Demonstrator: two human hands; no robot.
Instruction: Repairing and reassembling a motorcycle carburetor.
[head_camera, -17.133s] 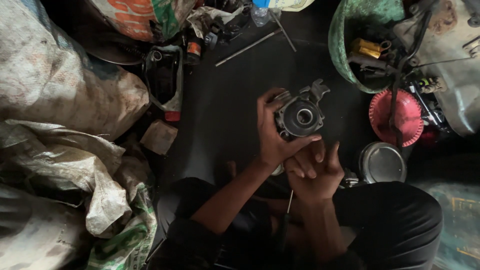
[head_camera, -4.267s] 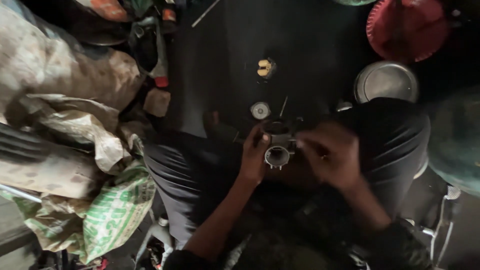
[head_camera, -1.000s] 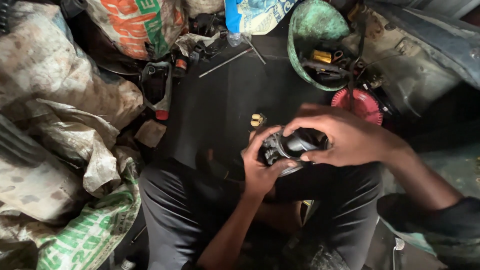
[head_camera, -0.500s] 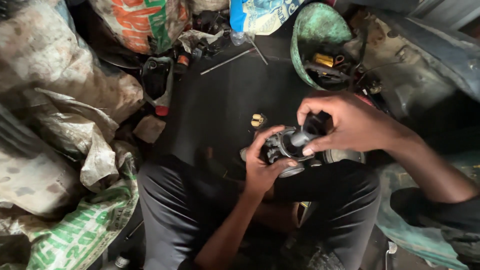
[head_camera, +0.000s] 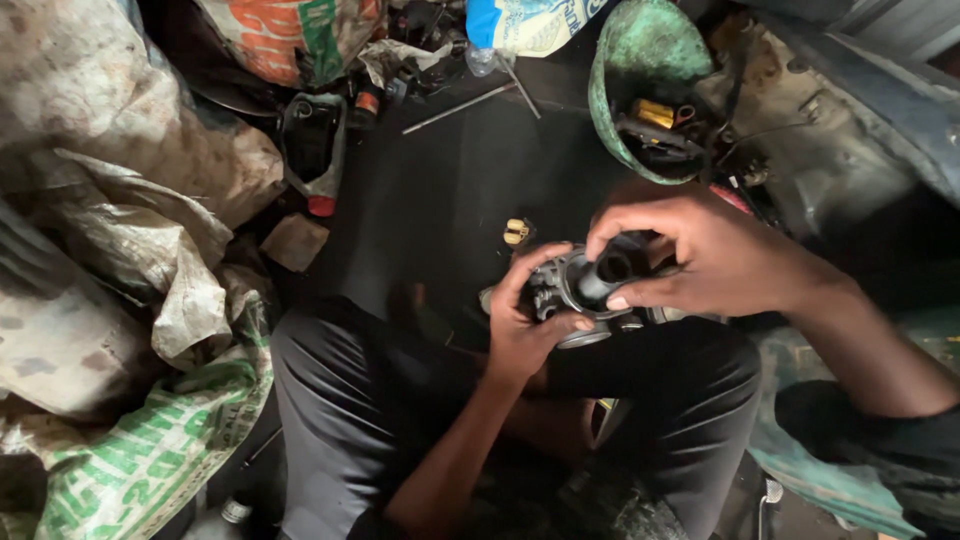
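Note:
I hold a grey metal carburettor-like part (head_camera: 568, 290) over my lap, above a dark mat. My left hand (head_camera: 525, 325) grips it from below and the left, thumb along its lower rim. My right hand (head_camera: 700, 250) comes from the right and pinches a black cylindrical piece (head_camera: 605, 275) that sits in the part's round opening, between thumb and forefinger. A small brass piece (head_camera: 516, 232) lies on the mat just beyond my left hand.
A green bowl-shaped shell (head_camera: 640, 70) with tools in it stands at the back right. Worn sacks (head_camera: 130, 240) pile up along the left. A thin metal rod (head_camera: 458, 108) and a black-and-red part (head_camera: 315, 150) lie at the back of the mat.
My right hand has shifted from covering the metal part to pinching the black cylindrical piece at its opening. The left hand keeps its grip on the part.

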